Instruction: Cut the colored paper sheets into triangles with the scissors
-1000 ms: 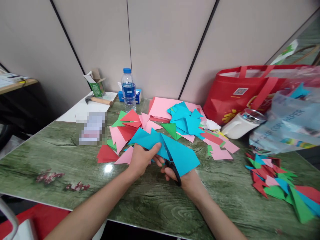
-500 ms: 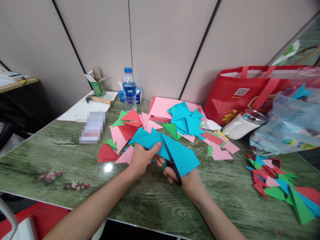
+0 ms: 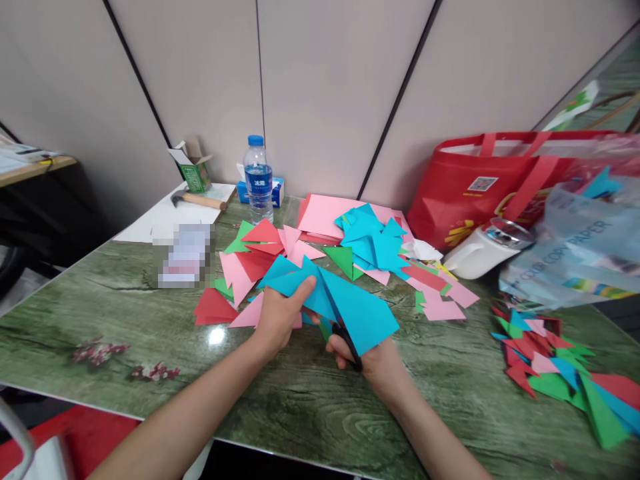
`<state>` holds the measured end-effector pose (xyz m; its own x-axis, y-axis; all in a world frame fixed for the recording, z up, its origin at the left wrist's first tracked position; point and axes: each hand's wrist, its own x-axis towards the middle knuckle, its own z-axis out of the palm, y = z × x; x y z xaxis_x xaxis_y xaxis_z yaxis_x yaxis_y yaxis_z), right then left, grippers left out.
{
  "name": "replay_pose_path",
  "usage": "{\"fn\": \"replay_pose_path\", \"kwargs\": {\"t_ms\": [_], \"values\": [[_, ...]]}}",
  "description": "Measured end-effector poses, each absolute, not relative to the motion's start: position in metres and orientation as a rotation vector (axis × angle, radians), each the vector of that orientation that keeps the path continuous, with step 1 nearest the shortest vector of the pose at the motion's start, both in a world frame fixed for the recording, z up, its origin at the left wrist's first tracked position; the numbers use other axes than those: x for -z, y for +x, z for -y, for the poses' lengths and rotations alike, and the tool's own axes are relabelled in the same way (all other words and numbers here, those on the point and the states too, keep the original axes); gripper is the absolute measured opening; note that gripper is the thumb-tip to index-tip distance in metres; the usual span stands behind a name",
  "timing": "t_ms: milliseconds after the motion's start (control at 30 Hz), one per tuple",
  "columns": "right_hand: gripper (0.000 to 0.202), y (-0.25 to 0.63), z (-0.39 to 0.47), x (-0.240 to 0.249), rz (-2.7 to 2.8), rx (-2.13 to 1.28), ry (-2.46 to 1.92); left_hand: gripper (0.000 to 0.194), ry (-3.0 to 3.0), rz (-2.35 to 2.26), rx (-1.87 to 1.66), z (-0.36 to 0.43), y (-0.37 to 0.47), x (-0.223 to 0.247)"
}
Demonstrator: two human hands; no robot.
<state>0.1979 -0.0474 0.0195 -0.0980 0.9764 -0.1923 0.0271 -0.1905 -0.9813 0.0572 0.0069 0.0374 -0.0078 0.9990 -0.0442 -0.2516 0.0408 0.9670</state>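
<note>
My left hand [image 3: 283, 313] is closed on a sheet of blue paper [image 3: 363, 313], its thumb pressed on top and the other fingers underneath. My right hand [image 3: 370, 357] grips black-handled scissors [image 3: 354, 345]; the paper's right part covers some of that hand. The blades lie mostly hidden at a long slit in the paper. Beneath and behind the sheet are cut pieces of red paper [image 3: 214, 307], pink paper [image 3: 237, 277] and green paper [image 3: 341, 259]. A heap of blue cut pieces [image 3: 373, 237] lies just beyond.
At the back stand a water bottle [image 3: 259, 183], a tissue box [image 3: 279, 192] and a small green box [image 3: 197, 177]. A hammer [image 3: 200, 199] lies on white paper. To the right are a red bag [image 3: 450, 180], a white mug [image 3: 473, 253] and a pile of coloured scraps [image 3: 550, 360].
My left thumb and hand have shifted slightly left and up on the blue paper. The slit looks a little wider near its upper end. The scissors stay in my right hand.
</note>
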Motion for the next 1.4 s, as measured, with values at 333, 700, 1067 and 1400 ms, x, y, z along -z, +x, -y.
{"fn": "replay_pose_path", "kwargs": {"t_ms": [333, 700, 1067, 1400], "values": [[0.032, 0.192, 0.035, -0.025, 1.219, -1.496, -1.200, 0.025, 0.993, -1.061, -1.215, -0.003, 0.058, -0.035], [0.040, 0.189, 0.036, -0.025, 1.150, -1.532, -1.236, 0.028, 0.942, -1.055, -1.213, -0.002, 0.060, -0.036], [0.034, 0.194, 0.042, -0.015, 1.201, -1.513, -1.249, 0.025, 0.951, -1.072, -1.193, -0.001, 0.060, -0.034], [0.032, 0.195, 0.045, -0.011, 1.211, -1.462, -1.304, 0.020, 0.960, -1.065, -1.185, 0.001, 0.060, -0.039]]}}
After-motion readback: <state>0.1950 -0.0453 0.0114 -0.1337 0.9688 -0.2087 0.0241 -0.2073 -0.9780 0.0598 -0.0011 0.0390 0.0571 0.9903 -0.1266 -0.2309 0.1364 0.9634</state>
